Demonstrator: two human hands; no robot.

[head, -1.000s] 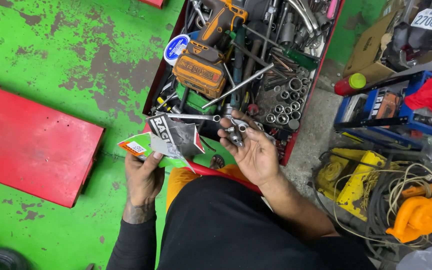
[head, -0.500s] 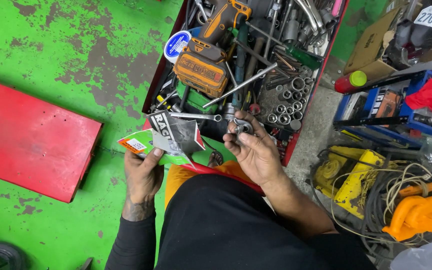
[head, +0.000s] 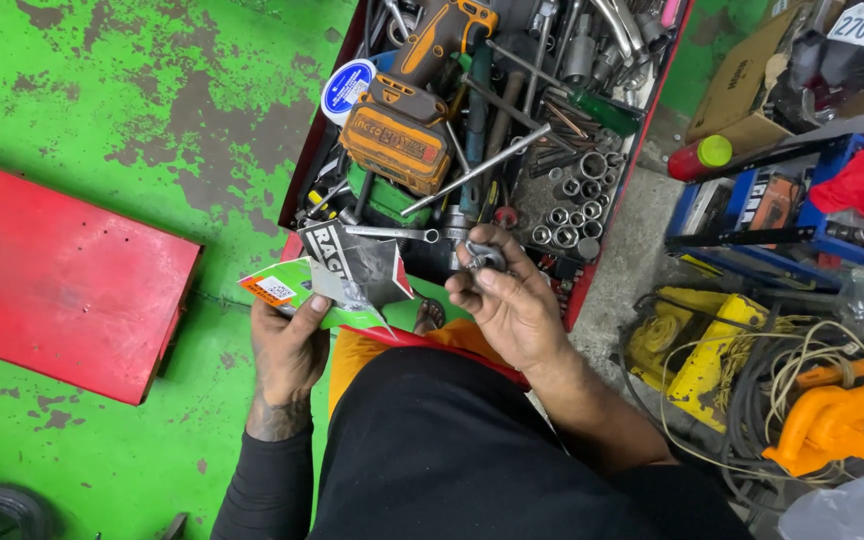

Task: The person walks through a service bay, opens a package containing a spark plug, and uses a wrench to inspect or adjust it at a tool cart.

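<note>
— Fingers doing what?
— Right hand (head: 512, 305) pinches a small shiny metal part (head: 485, 257) above the red toolbox (head: 620, 190). Left hand (head: 290, 345) grips torn green-and-grey packaging (head: 337, 280) over the green floor (head: 132, 110).

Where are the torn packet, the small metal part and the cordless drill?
torn packet (head: 337, 275), head view, on its grey printed face.
small metal part (head: 485, 257), head view, on its shiny top.
cordless drill (head: 399, 140), head view, on its orange battery.

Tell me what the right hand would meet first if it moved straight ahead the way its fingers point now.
Probably the sockets in the red toolbox, just beyond the right hand, which holds a small metal part. Depth is unclear, so it might pass above them.
</note>
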